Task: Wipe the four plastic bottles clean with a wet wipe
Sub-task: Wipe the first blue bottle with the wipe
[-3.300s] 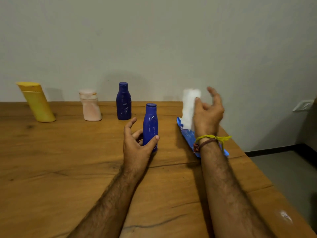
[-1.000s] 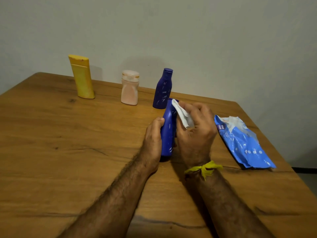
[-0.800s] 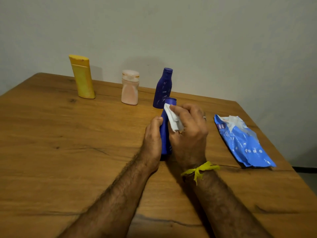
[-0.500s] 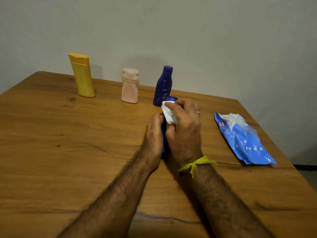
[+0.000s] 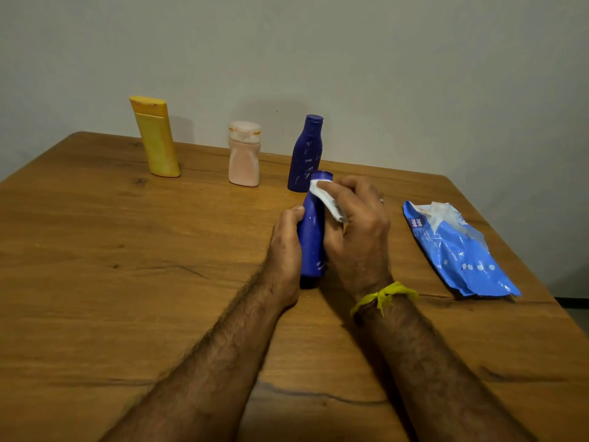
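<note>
Wooden table (image 5: 127, 298) filled view, against pale wall (image 5: 382, 59). Blue wipes pack (image 5: 459, 253) lay at right. Yellow bottle (image 5: 155, 137), pink bottle (image 5: 244, 154), dark blue bottle (image 5: 305, 154) stood in row at back. Left hand (image 5: 285, 250) gripped nearer blue bottle (image 5: 313, 237), upright at centre. Right hand (image 5: 357, 224) pinched white wipe (image 5: 325, 199) against bottle's neck.

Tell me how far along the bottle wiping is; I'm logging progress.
Nothing looks finished yet. In hand: the left hand holds the near blue bottle while the right hand rubs its neck with the wet wipe. Left: the rear blue bottle, which shows white smears, the peach bottle and the yellow bottle.
</note>
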